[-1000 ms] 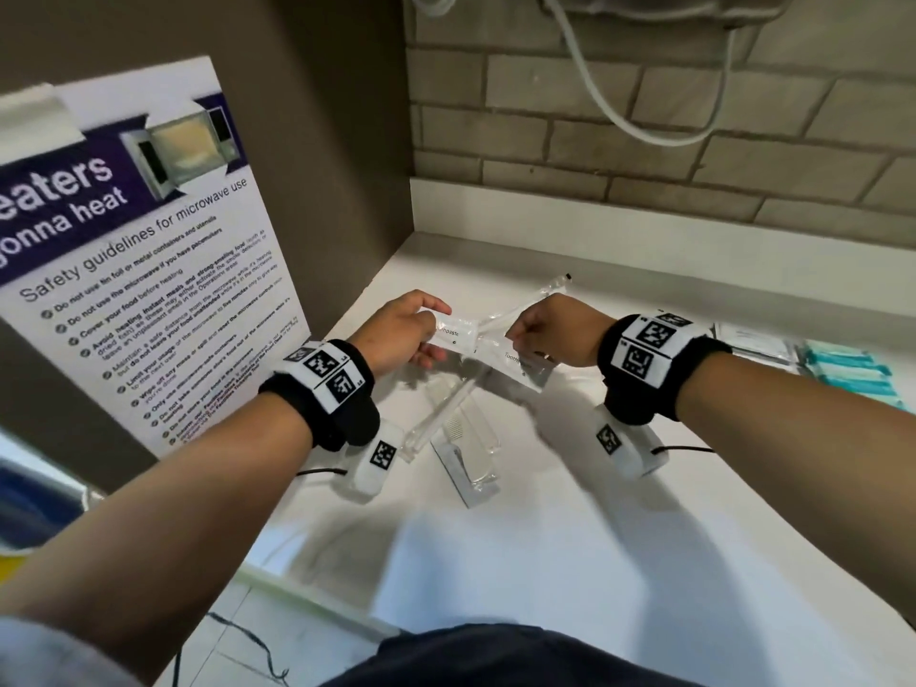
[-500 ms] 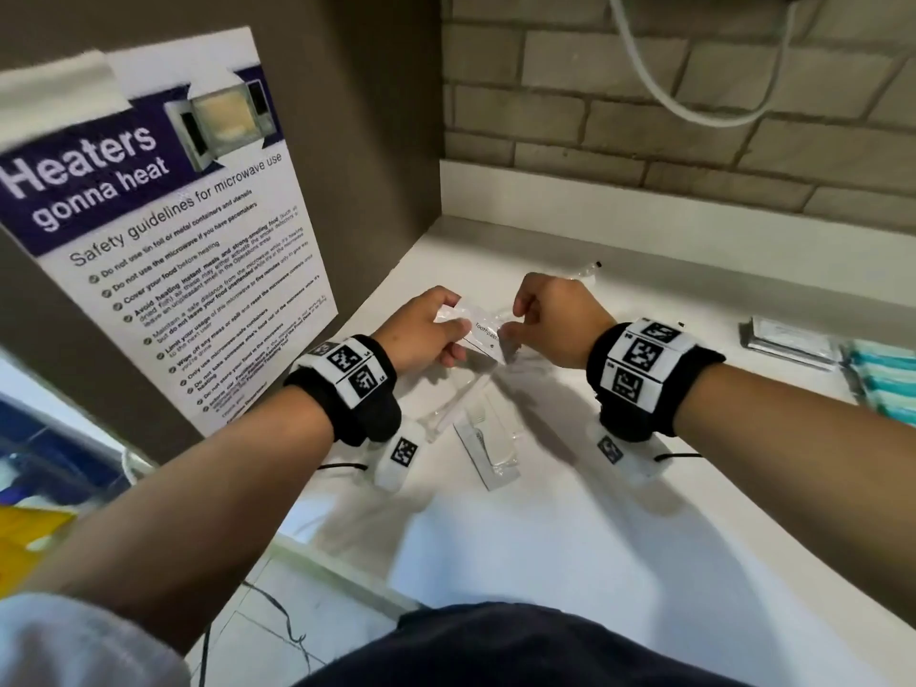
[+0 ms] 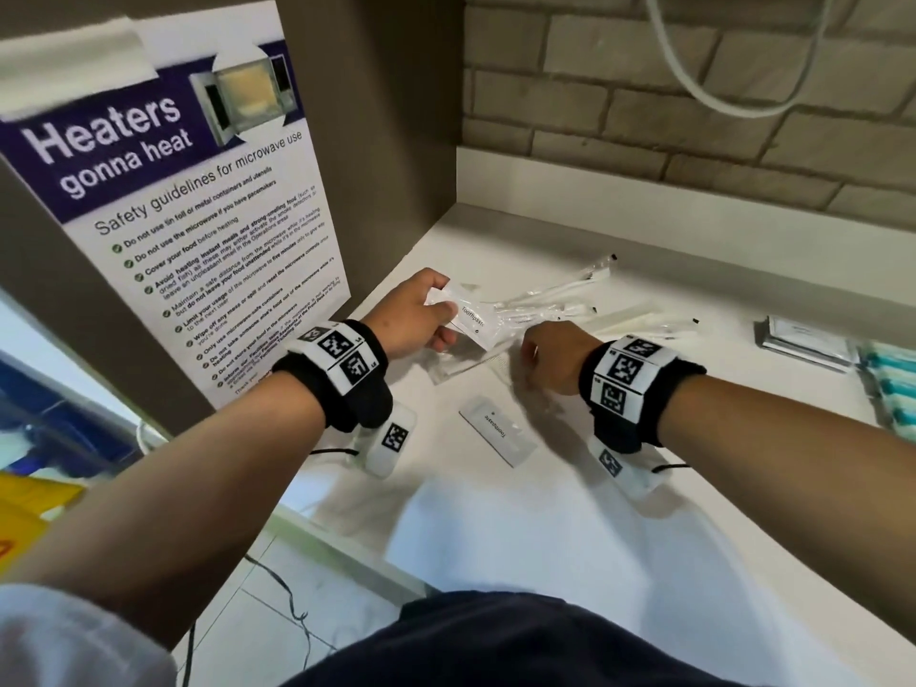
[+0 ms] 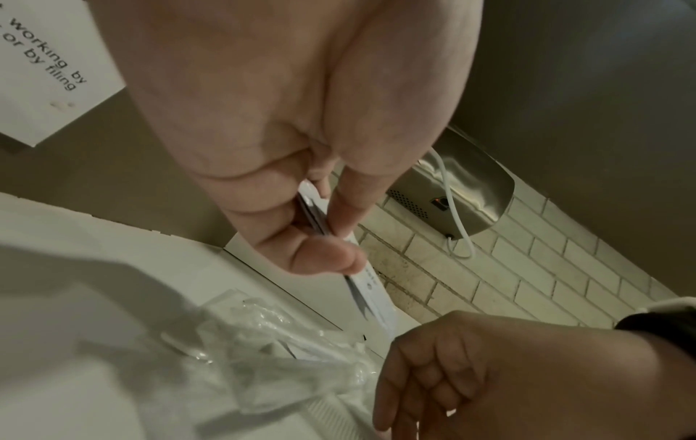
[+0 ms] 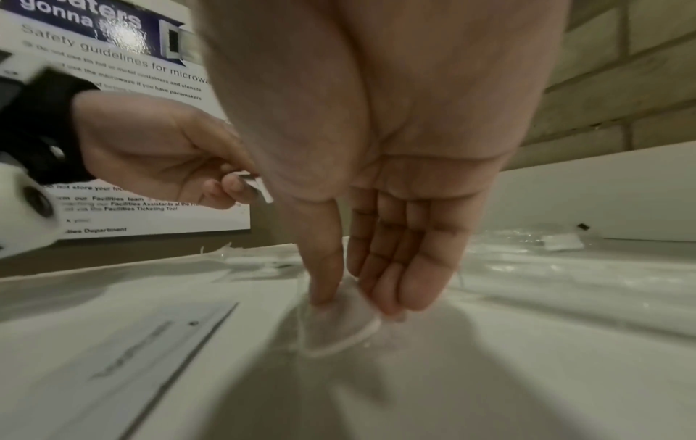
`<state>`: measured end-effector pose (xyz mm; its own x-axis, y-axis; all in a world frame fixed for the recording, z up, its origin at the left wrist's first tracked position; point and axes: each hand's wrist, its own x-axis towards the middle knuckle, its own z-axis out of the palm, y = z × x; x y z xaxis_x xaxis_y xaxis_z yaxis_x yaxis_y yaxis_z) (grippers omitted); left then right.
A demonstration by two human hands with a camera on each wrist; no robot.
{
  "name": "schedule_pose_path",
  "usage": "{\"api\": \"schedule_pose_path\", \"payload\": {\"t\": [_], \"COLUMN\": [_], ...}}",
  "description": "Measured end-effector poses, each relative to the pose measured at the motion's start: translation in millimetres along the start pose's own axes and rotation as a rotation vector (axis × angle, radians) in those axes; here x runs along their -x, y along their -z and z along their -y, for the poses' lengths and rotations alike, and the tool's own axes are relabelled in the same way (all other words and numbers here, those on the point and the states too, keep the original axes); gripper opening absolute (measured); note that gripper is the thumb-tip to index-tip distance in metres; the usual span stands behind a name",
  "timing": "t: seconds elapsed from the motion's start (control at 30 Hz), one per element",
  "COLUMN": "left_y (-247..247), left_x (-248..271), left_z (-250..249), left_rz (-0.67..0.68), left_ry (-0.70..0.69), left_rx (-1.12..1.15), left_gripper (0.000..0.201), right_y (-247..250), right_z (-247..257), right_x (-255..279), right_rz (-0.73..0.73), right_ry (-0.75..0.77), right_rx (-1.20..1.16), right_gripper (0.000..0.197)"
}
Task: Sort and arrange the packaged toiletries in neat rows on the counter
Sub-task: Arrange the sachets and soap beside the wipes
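Observation:
My left hand pinches a thin stack of white toothpaste sachets above the white counter; in the left wrist view the thumb and fingers clamp the sachets' edges. My right hand is lower, down at the counter. In the right wrist view its thumb and fingers pinch a blurred clear packet lying there. One more toothpaste sachet lies flat just in front of both hands. Clear-wrapped toothbrushes lie behind them.
A stack of white packets and several teal packets sit at the right. A laminated microwave poster covers the left side wall. A brick wall with a white cable backs the counter, whose left edge drops to the floor.
My right hand has let go of the sachets it shared with the left and dropped to the clear packet on the counter. The left hand still holds the sachets.

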<state>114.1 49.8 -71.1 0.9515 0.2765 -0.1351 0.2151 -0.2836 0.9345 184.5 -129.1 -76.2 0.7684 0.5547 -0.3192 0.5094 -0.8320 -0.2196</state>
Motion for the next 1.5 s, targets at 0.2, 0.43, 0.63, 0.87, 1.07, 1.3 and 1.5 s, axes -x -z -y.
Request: {"api": "schedule_pose_path", "payload": {"t": [0.2,0.43,0.63,0.87,1.07,1.3,1.5], "left_y": [-1.8,1.2,7.3,-0.1,-10.2,-5.1,10.5], "left_x": [0.7,-1.0,1.0,-1.2,-6.6,-25.4,-42.4], "left_z": [-7.8,-15.9,-11.5,-9.8,-20.3,-17.6,-21.5], "left_rz": [-0.009,-0.045,-0.081,-0.068,-0.021,-0.044,-0.121], "left_ry": [-0.05,-0.028,-0.013,0.007,0.059,-0.022,-0.043], "left_rx": [-0.011,0.018,0.109,0.151,0.31,0.148,0.152], "left_gripper": [0.038,0.028,0.022,0.042,0.029,0.023,0.022], "right_y": [-0.5,-27.1,-22.0,25.2,48.8,46.4,27.5], "right_z": [-1.5,22.0,22.7,6.3,-9.1,-22.3,-24.5], "right_x": [14.9,21.4,13.2,-3.6,-19.2,-43.0,-66.5], "right_rz": [-0.161,0.11,0.237,0.005,-0.2,-0.19,-0.032], "right_ry": [0.198,0.541,0.476,0.321,0.208,0.105,0.174], "right_rx": [0.073,0.191,0.077,-0.47,-0.662,-0.525,0.086], "right_gripper": [0.022,0.052,0.047,0.01,0.014,0.051,0.04]}}
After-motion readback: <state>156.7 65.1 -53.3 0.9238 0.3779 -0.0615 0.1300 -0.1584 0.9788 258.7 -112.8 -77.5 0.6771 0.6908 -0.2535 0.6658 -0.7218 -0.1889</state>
